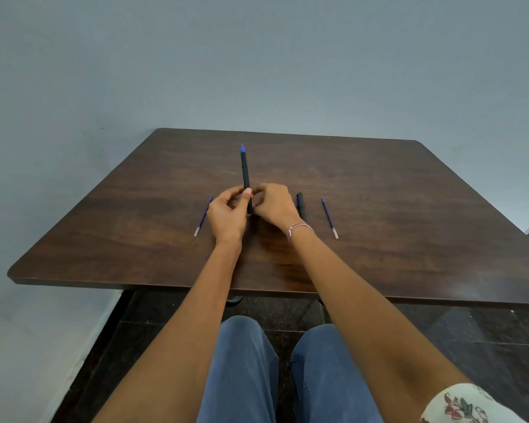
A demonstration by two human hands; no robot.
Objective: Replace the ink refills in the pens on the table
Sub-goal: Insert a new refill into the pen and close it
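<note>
A black pen [245, 170] with a blue tip stands upright above the dark wooden table [379, 190]. My left hand [226, 212] grips its lower end between thumb and fingers. My right hand [274, 203] pinches the same lower end from the right side. A second black pen [300, 203] lies on the table just right of my right hand, partly hidden by it. One blue ink refill [203, 215] lies to the left of my left hand. Another blue refill [329, 217] lies further right.
The table stands against a pale blue-grey wall [257, 62]. Its near edge [165, 285] runs above my knees in blue jeans [245, 361]. A dark tiled floor [471, 346] shows below. A beaded bracelet [300, 228] is on my right wrist.
</note>
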